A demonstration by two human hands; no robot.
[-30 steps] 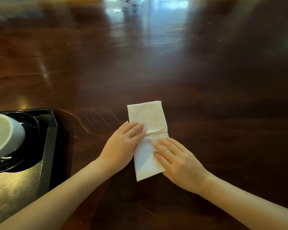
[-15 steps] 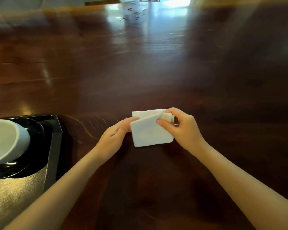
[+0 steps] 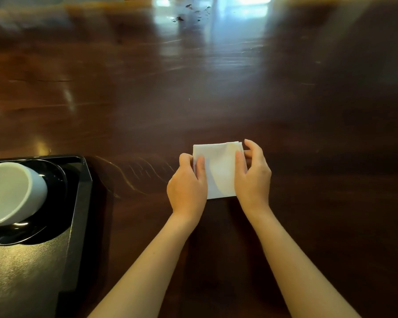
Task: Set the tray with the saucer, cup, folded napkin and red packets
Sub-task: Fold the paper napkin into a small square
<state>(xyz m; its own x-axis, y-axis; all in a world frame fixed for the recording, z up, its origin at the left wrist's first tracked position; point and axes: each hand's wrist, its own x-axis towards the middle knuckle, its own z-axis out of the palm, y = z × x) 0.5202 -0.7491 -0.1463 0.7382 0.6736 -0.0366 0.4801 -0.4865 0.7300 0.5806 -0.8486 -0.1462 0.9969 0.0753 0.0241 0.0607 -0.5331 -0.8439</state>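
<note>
A white napkin [image 3: 218, 171], folded into a small square, lies on the dark wooden table [image 3: 193, 88]. My left hand [image 3: 187, 187] grips its left edge, thumb on top. My right hand [image 3: 253, 175] grips its right edge, fingers curled round the far corner. At the left a black tray [image 3: 78, 203] holds a black saucer [image 3: 53, 180], and a white cup [image 3: 12, 193] rests on the saucer. No red packets are in view.
The tray's raised right rim stands between the napkin and the saucer. The tray's near half [image 3: 21, 271] is bare. Bright window reflections lie across the far part of the table.
The long napkin was folded in half, its near end brought up over the far end. Both hands moved from pressing on its middle to holding its two sides.
</note>
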